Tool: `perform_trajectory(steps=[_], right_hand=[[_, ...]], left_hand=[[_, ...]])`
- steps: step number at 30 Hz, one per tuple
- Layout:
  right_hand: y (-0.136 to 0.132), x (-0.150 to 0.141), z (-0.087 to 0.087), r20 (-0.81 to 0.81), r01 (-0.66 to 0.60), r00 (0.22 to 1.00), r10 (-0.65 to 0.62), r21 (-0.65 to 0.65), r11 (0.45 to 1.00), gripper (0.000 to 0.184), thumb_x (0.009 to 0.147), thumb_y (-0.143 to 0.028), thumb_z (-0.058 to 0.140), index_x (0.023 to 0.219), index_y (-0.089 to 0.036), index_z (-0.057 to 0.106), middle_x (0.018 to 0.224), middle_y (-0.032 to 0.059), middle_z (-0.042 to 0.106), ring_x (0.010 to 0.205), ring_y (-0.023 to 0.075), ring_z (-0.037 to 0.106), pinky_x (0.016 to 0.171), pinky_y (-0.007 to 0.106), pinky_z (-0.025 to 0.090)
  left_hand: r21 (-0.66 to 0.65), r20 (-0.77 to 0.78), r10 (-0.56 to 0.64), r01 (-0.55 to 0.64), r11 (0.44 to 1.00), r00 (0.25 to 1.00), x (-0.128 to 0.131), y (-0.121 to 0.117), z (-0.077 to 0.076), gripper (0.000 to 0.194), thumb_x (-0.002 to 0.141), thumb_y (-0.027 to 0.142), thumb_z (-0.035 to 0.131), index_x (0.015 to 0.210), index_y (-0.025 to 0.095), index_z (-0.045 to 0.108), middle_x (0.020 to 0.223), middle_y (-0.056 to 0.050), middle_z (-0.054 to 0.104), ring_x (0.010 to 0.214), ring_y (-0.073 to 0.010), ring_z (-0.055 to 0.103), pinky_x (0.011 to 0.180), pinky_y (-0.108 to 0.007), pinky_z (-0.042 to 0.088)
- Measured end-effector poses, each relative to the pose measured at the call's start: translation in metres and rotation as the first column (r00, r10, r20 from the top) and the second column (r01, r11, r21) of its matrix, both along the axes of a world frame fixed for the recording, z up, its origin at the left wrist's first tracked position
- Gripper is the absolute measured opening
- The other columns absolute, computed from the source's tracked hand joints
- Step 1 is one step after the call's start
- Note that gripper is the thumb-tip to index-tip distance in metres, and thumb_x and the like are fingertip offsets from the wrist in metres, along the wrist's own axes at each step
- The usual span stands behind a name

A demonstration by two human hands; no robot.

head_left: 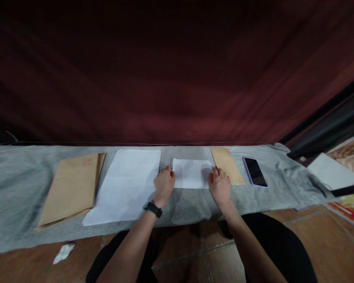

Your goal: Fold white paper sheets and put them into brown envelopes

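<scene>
A folded white sheet of paper lies on a grey cloth between my two hands. My left hand, with a black watch on its wrist, rests on the sheet's left edge with fingers curled and pressed on the paper. My right hand presses on the sheet's right edge, fingers curled down. To the left lies a stack of white paper, and further left a stack of brown envelopes. A single brown envelope lies just right of my right hand.
A dark phone lies face up right of the brown envelope. A dark red curtain hangs behind the cloth. A scrap of white paper lies on the tiled floor. A white sheet and colourful prints sit at the far right.
</scene>
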State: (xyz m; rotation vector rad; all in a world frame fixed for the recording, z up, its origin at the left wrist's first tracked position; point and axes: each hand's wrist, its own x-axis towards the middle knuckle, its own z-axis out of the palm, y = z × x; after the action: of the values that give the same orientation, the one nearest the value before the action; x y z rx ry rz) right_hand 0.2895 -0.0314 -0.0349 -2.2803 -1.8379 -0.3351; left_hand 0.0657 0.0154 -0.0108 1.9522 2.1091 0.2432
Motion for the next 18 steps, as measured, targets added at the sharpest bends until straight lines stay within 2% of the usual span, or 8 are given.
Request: perform_trajectory(steps=[6, 10, 14, 18], right_hand=[[0.006, 0.002, -0.009, -0.087, -0.039, 0.995, 0.040, 0.014, 0.999, 0.032, 0.100, -0.026, 0.047, 0.126, -0.015, 0.061, 0.118, 0.0149, 0.067, 0.107, 0.0281, 0.058, 0.092, 0.040, 0.039], [0.006, 0.000, -0.015, -0.108, -0.069, 0.991, 0.075, 0.061, 0.996, 0.035, 0.099, -0.024, 0.046, 0.129, -0.013, 0.060, 0.128, 0.0178, 0.063, 0.116, 0.0296, 0.056, 0.098, 0.043, 0.040], [0.007, -0.010, -0.021, -0.163, -0.194, 0.963, 0.213, 0.125, 0.973, 0.040, 0.101, -0.025, 0.041, 0.136, -0.012, 0.057, 0.146, 0.0188, 0.052, 0.133, 0.0299, 0.048, 0.108, 0.045, 0.038], [0.006, -0.027, -0.028, -0.224, -0.339, 0.910, 0.349, 0.082, 0.937, 0.048, 0.103, -0.029, 0.036, 0.147, -0.016, 0.048, 0.158, 0.0132, 0.040, 0.145, 0.0272, 0.037, 0.115, 0.046, 0.034]], left_hand=[[0.016, -0.032, -0.016, 0.017, 1.000, 0.999, 0.000, 0.001, -0.002, 0.030, 0.099, 0.027, 0.040, 0.116, 0.019, 0.063, 0.094, -0.012, 0.075, 0.095, -0.0255, 0.073, 0.076, -0.033, 0.052], [0.030, -0.051, -0.015, 0.017, 0.999, 0.999, 0.000, 0.001, -0.002, 0.031, 0.100, 0.027, 0.038, 0.115, 0.019, 0.064, 0.092, -0.012, 0.075, 0.092, -0.0264, 0.073, 0.075, -0.033, 0.052], [0.032, -0.062, -0.019, 0.021, 0.999, 0.998, 0.001, 0.001, -0.002, 0.031, 0.100, 0.027, 0.039, 0.115, 0.019, 0.064, 0.091, -0.012, 0.075, 0.091, -0.0263, 0.073, 0.075, -0.034, 0.052], [0.031, -0.056, -0.042, 0.044, 0.999, 0.998, 0.000, 0.000, -0.003, 0.032, 0.100, 0.027, 0.037, 0.119, 0.017, 0.062, 0.092, -0.014, 0.074, 0.092, -0.0259, 0.072, 0.077, -0.034, 0.051]])
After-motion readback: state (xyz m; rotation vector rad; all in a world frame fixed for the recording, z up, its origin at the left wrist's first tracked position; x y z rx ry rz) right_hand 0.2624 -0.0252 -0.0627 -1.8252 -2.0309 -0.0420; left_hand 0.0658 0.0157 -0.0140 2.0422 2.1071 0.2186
